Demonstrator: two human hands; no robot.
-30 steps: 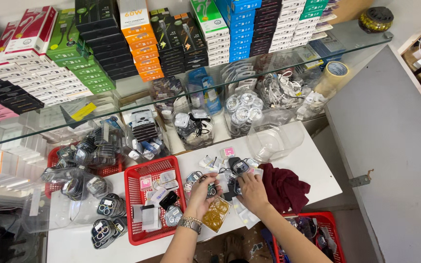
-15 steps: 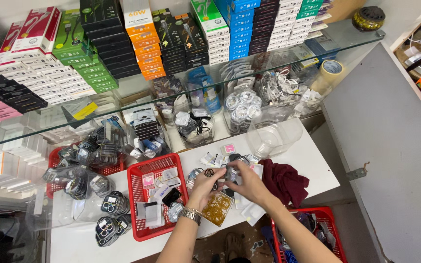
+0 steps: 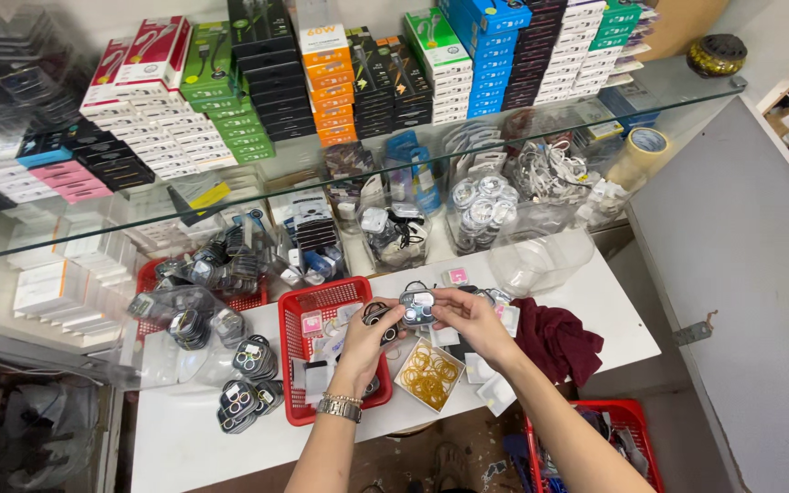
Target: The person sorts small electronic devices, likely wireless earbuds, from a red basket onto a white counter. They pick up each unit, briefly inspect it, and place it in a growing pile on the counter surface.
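Both hands have risen since a second ago: left hand (image 3: 369, 336) and right hand (image 3: 464, 315) now pinch a small stack of lens-protector packs (image 3: 415, 307) above the red basket (image 3: 296, 315), beside the rubber-band box (image 3: 429, 374).

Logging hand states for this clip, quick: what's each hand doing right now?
Left hand: closed on a small dark ringed piece, above the red basket.
Right hand: fingers pinching a small stack of clear packets.

Both hands (image 3: 417, 319) hold small packet (image 3: 416, 307) above red basket (image 3: 296, 365).
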